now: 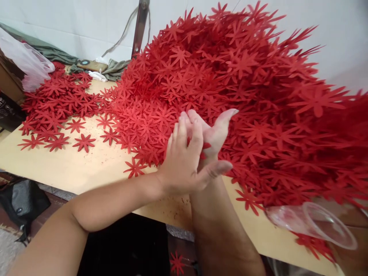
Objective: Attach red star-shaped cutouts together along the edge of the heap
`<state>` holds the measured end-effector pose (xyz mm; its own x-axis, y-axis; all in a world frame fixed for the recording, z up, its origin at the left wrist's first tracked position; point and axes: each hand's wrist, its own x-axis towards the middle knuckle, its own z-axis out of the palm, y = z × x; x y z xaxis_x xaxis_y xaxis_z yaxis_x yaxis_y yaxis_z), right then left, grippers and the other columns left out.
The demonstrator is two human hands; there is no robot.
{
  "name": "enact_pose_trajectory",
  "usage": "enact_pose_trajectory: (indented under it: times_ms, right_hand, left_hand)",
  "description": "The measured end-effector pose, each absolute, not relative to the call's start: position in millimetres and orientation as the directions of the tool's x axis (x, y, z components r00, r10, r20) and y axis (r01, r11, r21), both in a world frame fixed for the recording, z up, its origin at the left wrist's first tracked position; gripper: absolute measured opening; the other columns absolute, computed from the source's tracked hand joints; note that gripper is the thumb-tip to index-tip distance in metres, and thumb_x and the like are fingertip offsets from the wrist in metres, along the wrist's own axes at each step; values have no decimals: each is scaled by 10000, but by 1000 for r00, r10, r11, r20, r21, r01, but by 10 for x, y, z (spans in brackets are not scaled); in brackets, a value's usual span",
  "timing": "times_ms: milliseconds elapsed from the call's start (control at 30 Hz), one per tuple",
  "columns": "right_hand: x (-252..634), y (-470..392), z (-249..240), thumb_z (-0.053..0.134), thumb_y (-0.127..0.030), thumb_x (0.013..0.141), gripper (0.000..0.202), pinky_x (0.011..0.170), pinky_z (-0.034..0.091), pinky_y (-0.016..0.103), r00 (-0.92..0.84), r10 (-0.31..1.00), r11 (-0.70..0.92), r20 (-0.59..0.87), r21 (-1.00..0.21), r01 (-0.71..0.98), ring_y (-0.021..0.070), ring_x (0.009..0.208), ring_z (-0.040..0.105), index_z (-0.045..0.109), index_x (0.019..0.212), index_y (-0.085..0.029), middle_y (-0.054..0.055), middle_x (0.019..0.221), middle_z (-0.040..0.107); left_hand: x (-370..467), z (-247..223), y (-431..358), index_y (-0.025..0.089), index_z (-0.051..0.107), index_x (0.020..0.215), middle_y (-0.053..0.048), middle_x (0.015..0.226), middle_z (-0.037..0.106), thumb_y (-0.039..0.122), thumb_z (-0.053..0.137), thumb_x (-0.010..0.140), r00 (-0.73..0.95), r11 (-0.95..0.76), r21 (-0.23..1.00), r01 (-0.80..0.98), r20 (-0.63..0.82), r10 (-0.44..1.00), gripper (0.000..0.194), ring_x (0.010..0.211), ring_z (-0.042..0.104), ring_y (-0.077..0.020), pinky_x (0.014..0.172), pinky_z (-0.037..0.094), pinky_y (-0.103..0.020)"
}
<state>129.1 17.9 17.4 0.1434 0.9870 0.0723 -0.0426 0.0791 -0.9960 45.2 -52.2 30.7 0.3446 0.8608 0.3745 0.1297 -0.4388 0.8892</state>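
My left hand [184,161] lies across my right hand [217,132], its fingers laid over the right palm and its thumb sticking out to the right. The right hand's fingers are mostly hidden behind the left; its thumb stretches up and away. Between the two palms shows a bit of a red flower cut-out [206,146], most of it covered. Right behind both hands rises a large heap of red flower cut-outs [178,76], thin pieces with narrow petals. One loose cut-out [135,167] lies left of my hands.
A smaller pile of red cut-outs [63,94] spreads over the left of the table [57,165]. A clear plastic cup [312,222] lies tipped at the right. A plastic bag [31,57], green cloth [117,69] and metal bar [140,28] are at the back. One cut-out [177,263] is below the table edge.
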Motion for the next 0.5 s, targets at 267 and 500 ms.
enact_pose_trajectory:
  times_ms: [267,500]
  right_hand:
    - [525,-384,282,-45,-719,801,931,1086,353,558,-83,990,105,117,-984,-141,230,1423,319,158,1505,-144,117,1491,385]
    - [757,-301,277,-98,-681,827,913,1122,303,535,-39,991,128,131,-989,-73,216,1368,413,335,1454,-178,101,1464,438]
  left_hand:
    - [153,244,255,366,11,1490,93,1613,-65,604,201,907,-153,-178,982,71,187,970,658,1450,-231,-175,1186,-85,-405]
    - [209,288,-84,198,16,1511,-41,1614,-105,600,153,907,36,-230,960,157,227,973,739,1468,-171,-214,1169,-120,-411]
